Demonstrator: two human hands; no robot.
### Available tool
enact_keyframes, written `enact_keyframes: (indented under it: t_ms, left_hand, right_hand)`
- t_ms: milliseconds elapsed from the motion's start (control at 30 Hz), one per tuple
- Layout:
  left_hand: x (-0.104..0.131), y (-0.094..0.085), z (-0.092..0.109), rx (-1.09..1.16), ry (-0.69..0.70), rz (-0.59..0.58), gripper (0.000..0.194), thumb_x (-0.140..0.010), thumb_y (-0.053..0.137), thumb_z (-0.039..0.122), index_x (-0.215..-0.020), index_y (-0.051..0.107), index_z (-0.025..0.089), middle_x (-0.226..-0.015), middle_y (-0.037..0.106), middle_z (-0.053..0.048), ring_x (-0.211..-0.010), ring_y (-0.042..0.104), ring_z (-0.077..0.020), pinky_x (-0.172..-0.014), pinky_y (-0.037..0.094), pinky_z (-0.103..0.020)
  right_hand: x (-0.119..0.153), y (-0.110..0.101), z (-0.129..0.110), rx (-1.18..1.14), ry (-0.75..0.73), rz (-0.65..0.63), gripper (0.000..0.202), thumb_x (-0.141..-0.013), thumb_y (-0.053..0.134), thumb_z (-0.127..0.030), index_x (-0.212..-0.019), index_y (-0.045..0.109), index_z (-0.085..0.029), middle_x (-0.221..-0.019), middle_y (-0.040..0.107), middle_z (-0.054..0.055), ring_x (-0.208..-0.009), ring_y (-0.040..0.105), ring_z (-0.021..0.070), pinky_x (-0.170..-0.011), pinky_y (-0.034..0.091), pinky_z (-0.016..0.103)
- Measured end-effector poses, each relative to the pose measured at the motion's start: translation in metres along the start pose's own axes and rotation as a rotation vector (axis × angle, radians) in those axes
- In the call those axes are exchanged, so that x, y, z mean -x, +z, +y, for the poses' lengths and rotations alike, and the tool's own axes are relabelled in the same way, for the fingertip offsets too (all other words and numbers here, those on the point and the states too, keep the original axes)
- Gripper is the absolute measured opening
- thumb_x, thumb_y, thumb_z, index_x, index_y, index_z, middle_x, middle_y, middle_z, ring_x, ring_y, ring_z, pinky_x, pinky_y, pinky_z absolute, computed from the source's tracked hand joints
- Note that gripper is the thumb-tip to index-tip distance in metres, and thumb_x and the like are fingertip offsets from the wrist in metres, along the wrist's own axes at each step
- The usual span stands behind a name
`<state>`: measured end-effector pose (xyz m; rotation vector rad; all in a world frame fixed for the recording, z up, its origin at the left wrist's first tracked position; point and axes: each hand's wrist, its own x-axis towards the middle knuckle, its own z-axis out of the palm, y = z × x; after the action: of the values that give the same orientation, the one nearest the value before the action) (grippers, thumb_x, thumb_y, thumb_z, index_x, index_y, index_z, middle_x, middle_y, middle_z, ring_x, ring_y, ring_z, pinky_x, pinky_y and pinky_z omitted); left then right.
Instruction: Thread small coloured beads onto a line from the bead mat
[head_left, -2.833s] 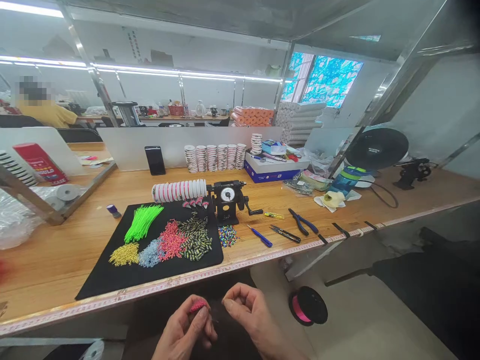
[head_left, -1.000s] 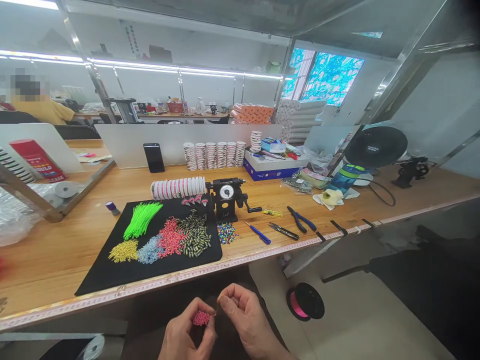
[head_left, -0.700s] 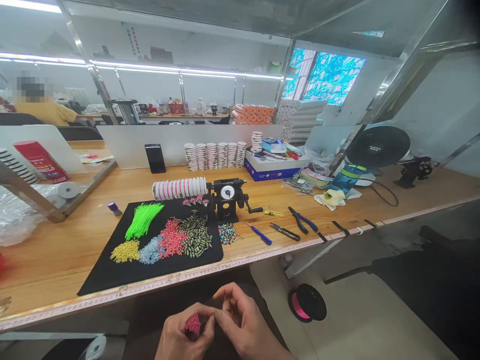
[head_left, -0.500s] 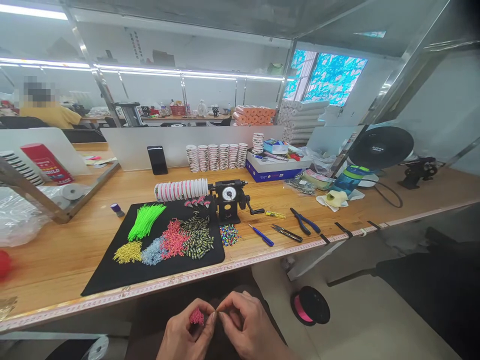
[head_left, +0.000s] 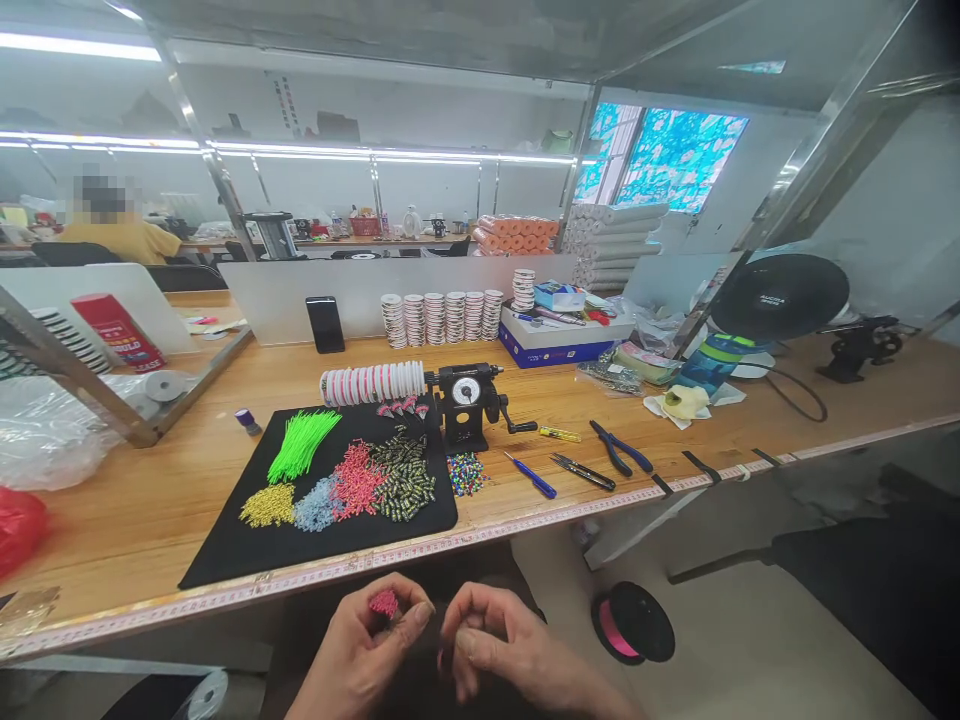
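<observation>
Below the table's front edge, my left hand is closed around a small pink bundle of thin strands or stems; its tips stick out between curled fingers and thumb. The thumb and index finger of that hand press together at the right. A short gap away, my right hand has its fingers curled in with the thumb against them; whatever it may pinch is too small to make out. Closest on the table is a black mat bearing bright green strips, gold bits, pale blue beads, pink-red pieces and dark metallic pieces.
Behind the mat stands a black hand-crank winder carrying white spools. Mixed beads, a blue-handled tool, thread snips and pliers lie rightward. On the floor rests a pink-wound reel.
My hands, whose fingertips met before, have come apart; the right moved slightly right and the left slightly left. The whole view has shifted a little.
</observation>
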<state>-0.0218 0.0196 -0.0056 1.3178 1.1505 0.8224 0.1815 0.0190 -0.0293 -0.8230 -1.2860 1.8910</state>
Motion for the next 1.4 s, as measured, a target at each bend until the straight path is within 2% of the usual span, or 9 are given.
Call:
enact_keyframes:
  t_ms: [67, 233, 333, 467, 600, 767, 867, 1133, 1400]
  left_hand:
    - [-0.008, -0.002, 0.0, -0.149, 0.06, 0.047, 0.038, -0.086, 0.063, 0.053, -0.076, 0.067, 0.017, -0.071, 0.059, -0.002, -0.064, 0.051, -0.015, -0.06, 0.043, -0.023]
    - [-0.061, -0.025, -0.004, -0.596, 0.259, 0.508, 0.044, -0.091, 0.056, 0.046, -0.122, 0.059, 0.016, -0.066, 0.057, 0.002, -0.058, 0.058, -0.0195, -0.059, 0.048, -0.03]
    - [-0.103, -0.034, -0.009, -0.699, 0.34, 0.569, 0.049, -0.092, 0.05, 0.03, -0.136, 0.049, 0.009, -0.109, 0.068, -0.016, -0.102, 0.066, -0.0298, -0.092, 0.05, -0.045]
    - [-0.127, -0.031, -0.012, -0.858, 0.373, 0.566, 0.043, -0.09, 0.046, 0.018, -0.131, 0.056, 0.009, -0.128, 0.065, -0.023, -0.125, 0.056, -0.0368, -0.102, 0.042, -0.056]
    - [-0.108, -0.044, -0.006, -0.954, 0.385, 0.578, 0.03, -0.092, 0.051, 0.025, -0.119, 0.063, 0.017, -0.125, 0.067, -0.017, -0.121, 0.056, -0.0345, -0.1, 0.043, -0.052]
    - [-0.063, -0.1, -0.015, -0.984, 0.326, 0.615, 0.016, -0.091, 0.05, 0.033, -0.086, 0.06, 0.021, -0.079, 0.069, -0.006, -0.073, 0.066, -0.0248, -0.071, 0.051, -0.038]
    - [-0.045, -0.121, -0.029, -0.992, 0.316, 0.58, 0.014, -0.089, 0.051, 0.031, -0.08, 0.059, 0.023, -0.072, 0.068, -0.002, -0.064, 0.065, -0.021, -0.063, 0.051, -0.032]
    - [-0.047, -0.115, -0.052, -1.009, 0.39, 0.517, 0.022, -0.096, 0.045, 0.033, -0.086, 0.062, 0.023, -0.086, 0.069, -0.006, -0.083, 0.066, -0.0246, -0.079, 0.051, -0.037]
    - [-0.055, -0.116, -0.043, -1.001, 0.39, 0.543, 0.025, -0.093, 0.044, 0.038, -0.08, 0.061, 0.024, -0.085, 0.066, -0.009, -0.085, 0.062, -0.0311, -0.083, 0.047, -0.045]
  right_hand:
    - [-0.004, 0.0, 0.007, -0.044, 0.03, 0.16, 0.04, -0.082, 0.073, -0.054, -0.082, 0.061, -0.016, -0.065, 0.053, -0.004, -0.056, 0.043, 0.0095, -0.056, 0.03, 0.022]
    - [-0.013, -0.01, 0.017, -0.261, -0.004, 0.423, 0.042, -0.078, 0.079, -0.054, -0.08, 0.059, -0.017, -0.052, 0.023, -0.013, -0.05, 0.009, 0.008, -0.049, 0.008, 0.025]
    - [-0.013, -0.011, 0.018, -0.298, -0.015, 0.448, 0.042, -0.075, 0.082, -0.052, -0.082, 0.06, -0.017, -0.053, 0.028, -0.012, -0.05, 0.013, 0.0078, -0.048, 0.013, 0.024]
    - [-0.008, -0.007, 0.017, -0.242, -0.018, 0.415, 0.041, -0.078, 0.081, -0.052, -0.078, 0.061, -0.016, -0.057, 0.035, -0.009, -0.053, 0.022, 0.0081, -0.051, 0.017, 0.025]
    - [-0.003, -0.008, 0.015, -0.209, 0.046, 0.383, 0.04, -0.079, 0.079, -0.052, -0.083, 0.063, -0.016, -0.055, 0.026, -0.011, -0.051, 0.01, 0.0081, -0.05, 0.007, 0.028]
    - [-0.002, -0.008, 0.012, -0.209, 0.033, 0.354, 0.035, -0.079, 0.076, -0.047, -0.074, 0.059, -0.017, -0.055, 0.03, -0.01, -0.052, 0.017, 0.0088, -0.051, 0.012, 0.027]
    - [-0.005, -0.005, 0.012, -0.166, 0.062, 0.315, 0.033, -0.078, 0.074, -0.045, -0.072, 0.055, -0.018, -0.052, 0.026, -0.011, -0.051, 0.013, 0.0091, -0.05, 0.009, 0.028]
    - [-0.012, 0.003, 0.02, -0.26, 0.079, 0.26, 0.032, -0.074, 0.075, -0.039, -0.068, 0.05, -0.019, -0.051, 0.03, -0.011, -0.047, 0.017, 0.0069, -0.046, 0.013, 0.024]
    - [-0.008, 0.008, 0.015, -0.251, 0.091, 0.284, 0.034, -0.074, 0.075, -0.045, -0.069, 0.051, -0.021, -0.049, 0.035, -0.011, -0.043, 0.023, 0.0068, -0.043, 0.019, 0.022]
